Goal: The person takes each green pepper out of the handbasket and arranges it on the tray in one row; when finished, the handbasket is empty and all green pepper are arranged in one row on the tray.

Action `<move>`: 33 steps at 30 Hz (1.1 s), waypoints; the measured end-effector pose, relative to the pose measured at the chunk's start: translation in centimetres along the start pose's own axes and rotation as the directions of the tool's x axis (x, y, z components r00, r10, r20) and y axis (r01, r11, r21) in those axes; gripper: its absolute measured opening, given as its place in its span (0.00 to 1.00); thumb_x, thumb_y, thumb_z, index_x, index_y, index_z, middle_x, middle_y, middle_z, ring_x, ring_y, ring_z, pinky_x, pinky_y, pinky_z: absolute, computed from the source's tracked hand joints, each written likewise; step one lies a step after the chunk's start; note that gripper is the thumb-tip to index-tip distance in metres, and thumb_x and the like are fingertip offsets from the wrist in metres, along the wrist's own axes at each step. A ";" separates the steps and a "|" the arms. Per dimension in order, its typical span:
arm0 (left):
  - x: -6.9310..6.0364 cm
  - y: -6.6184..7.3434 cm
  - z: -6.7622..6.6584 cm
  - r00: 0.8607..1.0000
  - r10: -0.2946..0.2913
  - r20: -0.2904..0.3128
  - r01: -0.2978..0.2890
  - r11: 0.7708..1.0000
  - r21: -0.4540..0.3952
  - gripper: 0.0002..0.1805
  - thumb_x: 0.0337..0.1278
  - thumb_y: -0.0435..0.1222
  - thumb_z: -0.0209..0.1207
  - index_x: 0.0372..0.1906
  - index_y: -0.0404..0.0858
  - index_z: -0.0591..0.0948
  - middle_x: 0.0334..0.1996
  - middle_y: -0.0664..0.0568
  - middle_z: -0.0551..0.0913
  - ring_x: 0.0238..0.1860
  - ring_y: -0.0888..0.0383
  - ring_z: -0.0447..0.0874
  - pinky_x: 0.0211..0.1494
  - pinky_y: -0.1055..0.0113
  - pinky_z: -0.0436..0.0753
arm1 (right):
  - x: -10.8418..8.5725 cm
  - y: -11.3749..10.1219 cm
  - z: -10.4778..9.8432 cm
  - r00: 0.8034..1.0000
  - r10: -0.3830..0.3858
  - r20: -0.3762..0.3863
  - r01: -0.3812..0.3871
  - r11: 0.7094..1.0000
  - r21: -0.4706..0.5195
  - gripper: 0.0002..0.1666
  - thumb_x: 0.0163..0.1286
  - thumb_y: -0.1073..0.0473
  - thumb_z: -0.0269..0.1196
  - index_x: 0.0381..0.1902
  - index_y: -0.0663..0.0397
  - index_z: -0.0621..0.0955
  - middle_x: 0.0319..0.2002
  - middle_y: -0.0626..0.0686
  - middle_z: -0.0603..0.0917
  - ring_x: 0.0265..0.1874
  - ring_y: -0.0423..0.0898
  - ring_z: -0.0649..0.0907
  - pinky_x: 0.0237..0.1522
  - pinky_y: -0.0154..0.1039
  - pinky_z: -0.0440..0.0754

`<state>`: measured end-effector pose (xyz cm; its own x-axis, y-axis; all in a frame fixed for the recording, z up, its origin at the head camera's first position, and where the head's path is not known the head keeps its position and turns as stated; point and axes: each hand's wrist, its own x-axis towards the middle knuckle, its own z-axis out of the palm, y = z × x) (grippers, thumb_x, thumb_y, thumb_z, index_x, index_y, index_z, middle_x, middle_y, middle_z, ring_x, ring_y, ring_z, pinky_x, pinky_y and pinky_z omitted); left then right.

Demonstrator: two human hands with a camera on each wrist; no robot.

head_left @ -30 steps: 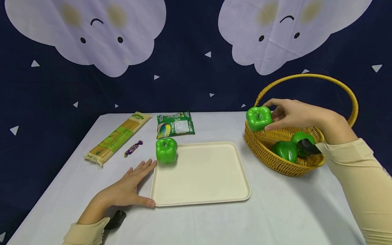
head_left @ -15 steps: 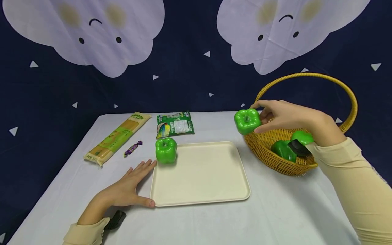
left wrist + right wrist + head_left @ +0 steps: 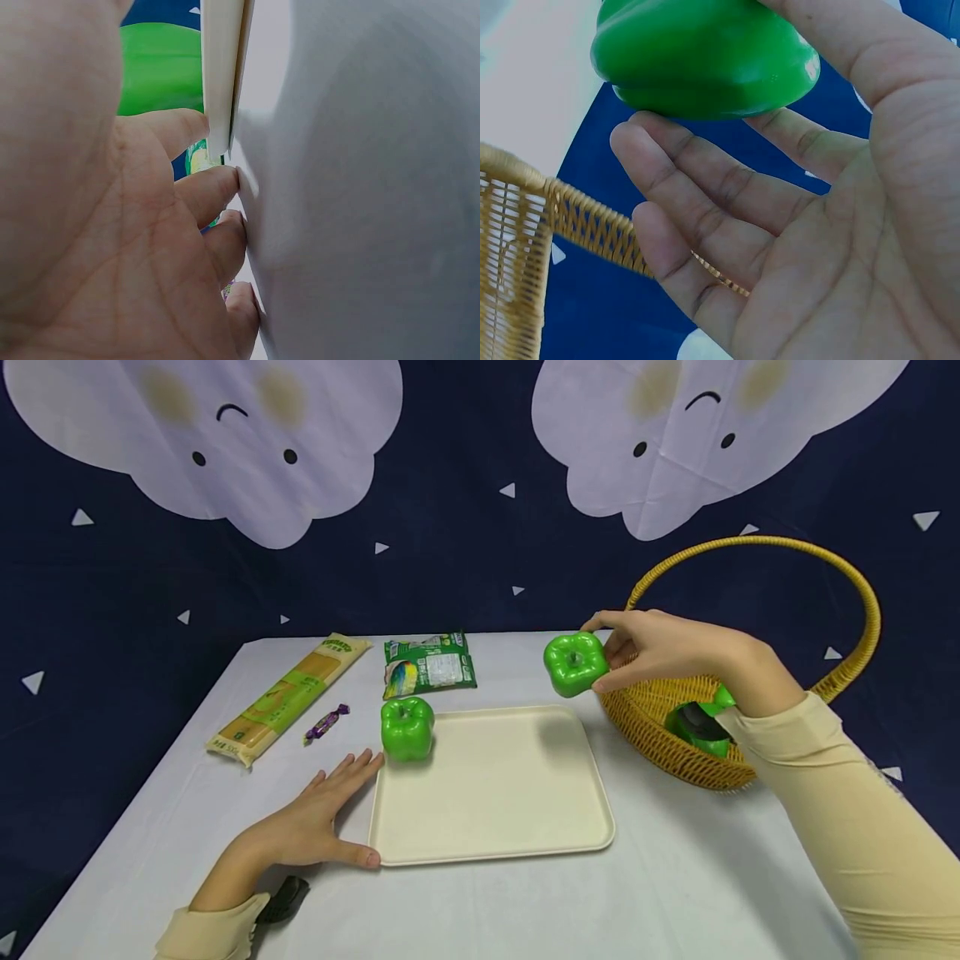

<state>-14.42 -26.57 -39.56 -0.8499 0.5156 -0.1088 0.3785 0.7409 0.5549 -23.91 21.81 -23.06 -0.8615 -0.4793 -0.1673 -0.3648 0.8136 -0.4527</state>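
My right hand [image 3: 671,647] pinches a shiny green bell pepper [image 3: 575,663] between thumb and fingers, in the air above the far right corner of the cream tray [image 3: 495,793]. The right wrist view shows the same pepper [image 3: 705,60] at the fingertips. A second green bell pepper [image 3: 407,729] sits upright in the tray's far left corner. My left hand [image 3: 315,818] is spread at the tray's left edge, with thumb and a finger touching its rim. In the wicker basket [image 3: 652,735] are more green peppers [image 3: 705,735], partly hidden by my right wrist and its black strap.
Beyond the tray lies a green snack packet [image 3: 430,667]. A long noodle packet [image 3: 288,697] and a purple wrapped candy [image 3: 327,724] lie to its left. The basket's tall arched handle [image 3: 787,542] rises behind my right forearm. A dark cloud-print cloth hangs behind the table.
My right hand has carried the pepper leftward and slightly down, from the basket's left rim to the tray's far right corner. The left hand and tray stay put.
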 end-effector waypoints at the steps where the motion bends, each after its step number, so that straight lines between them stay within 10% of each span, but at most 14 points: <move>1: 0.0 0.0 0.0 1.000 -0.001 0.001 0.001 1.000 0.000 0.75 0.38 0.64 0.82 0.89 0.46 0.52 0.87 0.33 0.50 0.85 0.24 0.43 0.80 0.19 0.43 | 0.2 -0.1 0.1 1.000 -0.002 0.004 0.002 1.000 0.005 0.46 0.64 0.43 0.80 0.74 0.47 0.73 0.52 0.54 0.90 0.53 0.48 0.89 0.60 0.52 0.89; 33: 0.0 0.0 0.0 1.000 0.007 0.000 -0.007 1.000 0.002 0.75 0.38 0.65 0.81 0.89 0.45 0.52 0.87 0.33 0.50 0.85 0.23 0.44 0.80 0.18 0.43 | 6.3 -1.8 5.6 0.977 -0.184 0.104 0.177 0.981 0.073 0.43 0.64 0.46 0.80 0.71 0.55 0.75 0.54 0.56 0.91 0.57 0.52 0.90 0.65 0.55 0.87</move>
<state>-14.43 -26.61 -39.58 -0.8473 0.5205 -0.1052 0.3847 0.7381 0.5543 -26.67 15.47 -28.16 -0.7382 -0.6526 -0.1709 -0.4848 0.6894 -0.5382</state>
